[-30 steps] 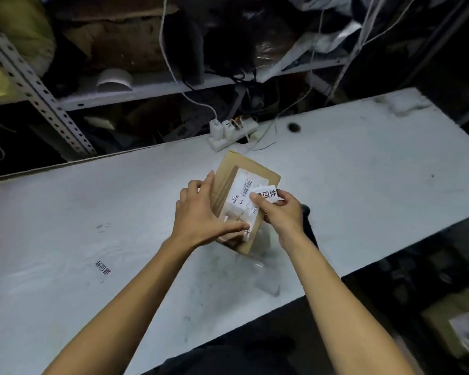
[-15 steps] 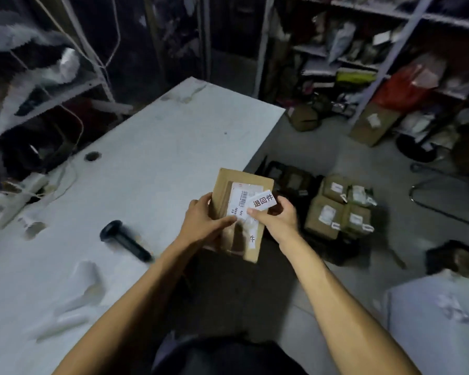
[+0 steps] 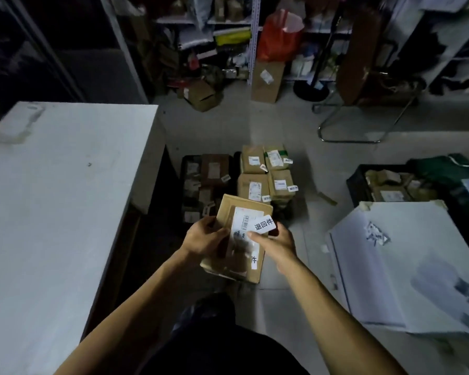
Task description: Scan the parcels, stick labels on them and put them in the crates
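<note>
While left hand grips flat cardboard parcel, right hand pinching glossy white label, crates below

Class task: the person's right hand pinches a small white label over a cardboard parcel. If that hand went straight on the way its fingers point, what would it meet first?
The right hand points up-left with the label, so it would probably first meet the parcel, on its white shipping sticker. Depth is unclear.
</note>
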### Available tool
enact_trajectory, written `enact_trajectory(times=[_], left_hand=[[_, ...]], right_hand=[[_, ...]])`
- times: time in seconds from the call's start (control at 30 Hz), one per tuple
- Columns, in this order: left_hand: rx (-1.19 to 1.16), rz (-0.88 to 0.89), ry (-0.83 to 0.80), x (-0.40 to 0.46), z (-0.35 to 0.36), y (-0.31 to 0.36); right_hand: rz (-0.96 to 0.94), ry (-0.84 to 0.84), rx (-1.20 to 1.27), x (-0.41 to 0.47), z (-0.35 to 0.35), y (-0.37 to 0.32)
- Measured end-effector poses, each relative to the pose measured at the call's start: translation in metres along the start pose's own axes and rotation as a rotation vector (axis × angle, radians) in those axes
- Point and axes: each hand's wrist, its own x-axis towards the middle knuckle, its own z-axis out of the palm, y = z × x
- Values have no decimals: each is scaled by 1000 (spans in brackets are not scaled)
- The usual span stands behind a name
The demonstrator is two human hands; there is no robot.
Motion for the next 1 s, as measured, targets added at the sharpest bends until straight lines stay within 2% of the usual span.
enact_trajectory(times=[0.2, 0.3, 0.47, 0.6, 0.7, 0.83, 1.0], left_hand=[[-63, -65, -80, 120, 36, 48], [-17, -127, -124, 181, 46, 71], [8, -223, -105, 279, 71, 102], [52, -322, -79, 349, 102, 120], [2, -388, -27, 415, 136, 95], [-24, -424, -51, 499, 184, 43], [-4, -413, 43, 595, 236, -27]], right_hand=[[111, -16, -38, 130, -25, -33], [162, -31, -116, 189, -38, -57], [231, -49, -185, 291, -52, -83], [274, -43, -190, 369, -60, -77], [308, -78, -193, 447, -59, -56], [285, -105, -247, 554, -49, -9], [240, -122, -276, 672, -24, 58]])
